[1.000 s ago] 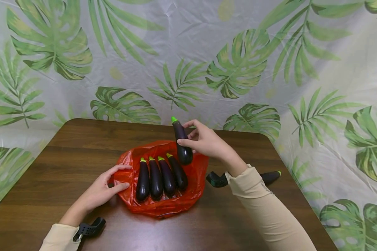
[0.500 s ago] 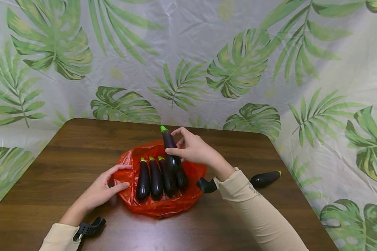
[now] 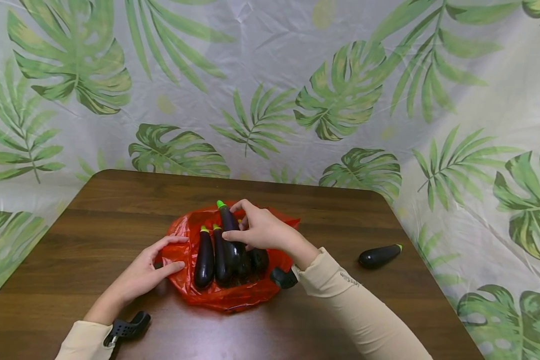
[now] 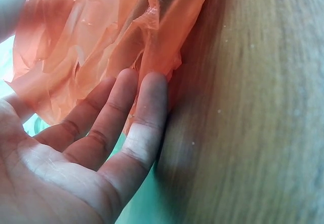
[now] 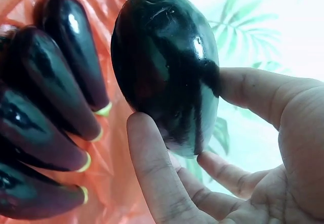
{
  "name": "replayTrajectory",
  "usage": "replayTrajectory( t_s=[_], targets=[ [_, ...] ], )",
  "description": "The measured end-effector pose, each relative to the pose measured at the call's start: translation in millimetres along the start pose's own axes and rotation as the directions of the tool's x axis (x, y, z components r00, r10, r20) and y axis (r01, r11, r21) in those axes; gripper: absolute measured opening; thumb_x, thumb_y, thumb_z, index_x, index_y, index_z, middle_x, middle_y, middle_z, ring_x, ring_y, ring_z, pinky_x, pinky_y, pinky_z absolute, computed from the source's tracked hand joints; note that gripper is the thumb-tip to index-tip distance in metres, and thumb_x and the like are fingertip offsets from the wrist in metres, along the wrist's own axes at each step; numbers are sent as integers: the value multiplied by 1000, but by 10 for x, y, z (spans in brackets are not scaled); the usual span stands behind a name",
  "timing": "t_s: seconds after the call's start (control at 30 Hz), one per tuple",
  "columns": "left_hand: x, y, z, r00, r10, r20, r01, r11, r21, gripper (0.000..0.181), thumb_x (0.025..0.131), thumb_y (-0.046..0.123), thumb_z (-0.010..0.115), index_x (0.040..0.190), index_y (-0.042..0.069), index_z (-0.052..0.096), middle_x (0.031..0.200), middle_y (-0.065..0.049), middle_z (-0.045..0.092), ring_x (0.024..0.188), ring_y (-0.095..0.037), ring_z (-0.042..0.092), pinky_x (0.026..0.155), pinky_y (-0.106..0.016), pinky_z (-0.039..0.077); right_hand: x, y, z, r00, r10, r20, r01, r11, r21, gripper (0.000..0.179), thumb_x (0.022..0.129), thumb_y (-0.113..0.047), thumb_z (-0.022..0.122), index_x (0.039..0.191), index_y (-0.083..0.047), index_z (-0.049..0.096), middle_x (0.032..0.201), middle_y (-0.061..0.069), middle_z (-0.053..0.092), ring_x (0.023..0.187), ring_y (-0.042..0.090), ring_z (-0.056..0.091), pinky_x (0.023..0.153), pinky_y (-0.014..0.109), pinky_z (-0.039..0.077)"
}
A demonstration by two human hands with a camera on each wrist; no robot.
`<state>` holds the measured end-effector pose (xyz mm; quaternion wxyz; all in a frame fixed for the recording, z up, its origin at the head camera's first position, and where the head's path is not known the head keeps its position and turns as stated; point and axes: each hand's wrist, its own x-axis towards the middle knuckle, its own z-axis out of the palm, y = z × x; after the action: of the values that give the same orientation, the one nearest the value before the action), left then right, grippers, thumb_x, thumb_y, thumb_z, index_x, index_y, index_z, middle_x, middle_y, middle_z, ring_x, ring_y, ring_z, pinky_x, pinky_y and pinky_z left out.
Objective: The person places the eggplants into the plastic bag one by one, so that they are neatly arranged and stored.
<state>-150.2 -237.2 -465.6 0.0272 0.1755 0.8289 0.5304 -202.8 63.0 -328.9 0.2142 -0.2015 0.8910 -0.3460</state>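
Observation:
My right hand [image 3: 266, 228] holds an eggplant [image 3: 227, 218] between thumb and fingers, above a row of several eggplants [image 3: 204, 262]. The row lies side by side on a red plastic bag [image 3: 225, 301], stems toward the far side. In the right wrist view, the held eggplant [image 5: 164, 67] shows its rounded end, raised clear of the row. My left hand [image 3: 144, 270] rests at the bag's left edge. Its fingers [image 4: 150, 102] look nearly straight and touch the thin plastic in the left wrist view. In the head view, the held eggplant partly hides those below it.
Another eggplant [image 3: 380, 256] lies alone on the brown wooden table [image 3: 333, 310], right of the bag. A leaf-patterned cloth [image 3: 270, 100] hangs behind the table. Each wrist wears a black device [image 3: 128, 327].
The right hand has brought its eggplant left and lower, from the bag's right side to over the middle of the row. The left hand has stayed in place.

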Motion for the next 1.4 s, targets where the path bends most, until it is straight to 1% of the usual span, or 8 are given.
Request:
replayTrajectory(
  t_s=[0.17, 0.33, 0.53, 0.7, 0.87, 0.93, 1.13, 1.4],
  targets=[
    [0, -5, -2, 1000, -3, 2, 3, 1000, -3, 52, 102, 21, 72, 150, 12, 55, 128, -20, 66, 92, -7, 69, 85, -25, 60, 52, 27, 91, 1000, 8, 27, -9, 1000, 12, 60, 101, -33, 77, 148, -15, 44, 100, 10, 66, 87, 42, 76, 83, 49, 65],
    [4, -13, 2, 1000, 4, 1, -4, 1000, -2, 52, 102, 20, 72, 150, 11, 55, 123, -18, 67, 89, -7, 69, 83, -25, 59, 89, 39, 177, 999, 20, 48, -20, 1000, -2, 59, 101, -34, 77, 147, -15, 46, 104, 9, 66, 81, 34, 77, 82, 47, 66],
    [7, 2, -1, 1000, 0, -7, 0, 1000, 30, 51, 102, 23, 72, 150, 14, 57, 136, -19, 65, 103, -4, 65, 87, -25, 59, 114, 43, 269, 997, 28, 66, -28, 1000, 6, 58, 99, -31, 80, 144, -12, 47, 108, 13, 71, 74, 22, 73, 77, 43, 66],
    [4, 12, 1, 1000, 3, -4, -3, 1000, 24, 51, 102, 22, 72, 149, 12, 57, 134, -20, 64, 99, -5, 65, 86, -25, 59, 169, 52, 323, 996, 56, 67, -56, 998, 11, 57, 98, -31, 80, 141, -12, 48, 103, 10, 69, 78, 25, 75, 76, 41, 66],
    [1, 15, 7, 1000, 14, -5, -13, 1000, 19, 50, 102, 21, 72, 149, 10, 57, 132, -20, 65, 97, -5, 66, 85, -25, 59, 249, 45, 362, 995, 81, 58, -80, 997, -15, 56, 99, -32, 79, 142, -12, 49, 96, 9, 67, 74, 26, 76, 77, 41, 66],
    [0, 16, 7, 1000, 17, -5, -17, 1000, 16, 50, 102, 21, 72, 149, 10, 57, 133, -21, 64, 96, -6, 66, 84, -25, 59, 286, 38, 375, 994, 92, 56, -92, 996, -17, 56, 99, -32, 79, 142, -11, 49, 100, 11, 67, 73, 24, 76, 76, 40, 66],
    [-2, 9, 4, 1000, 21, -1, -21, 1000, 6, 50, 102, 20, 72, 149, 10, 56, 135, -21, 64, 99, -4, 66, 85, -25, 60, 397, 43, 411, 991, 123, 60, -122, 992, -17, 59, 99, -31, 80, 144, -9, 48, 125, 18, 66, 74, 20, 75, 74, 37, 66],
    [-1, 2, 7, 1000, 23, 3, -23, 1000, -5, 50, 103, 19, 72, 149, 9, 56, 135, -22, 64, 96, -5, 68, 84, -25, 60, 479, 61, 427, 988, 138, 73, -138, 990, -10, 61, 99, -32, 79, 146, -8, 49, 134, 19, 64, 75, 19, 75, 75, 38, 66]
  ],
)
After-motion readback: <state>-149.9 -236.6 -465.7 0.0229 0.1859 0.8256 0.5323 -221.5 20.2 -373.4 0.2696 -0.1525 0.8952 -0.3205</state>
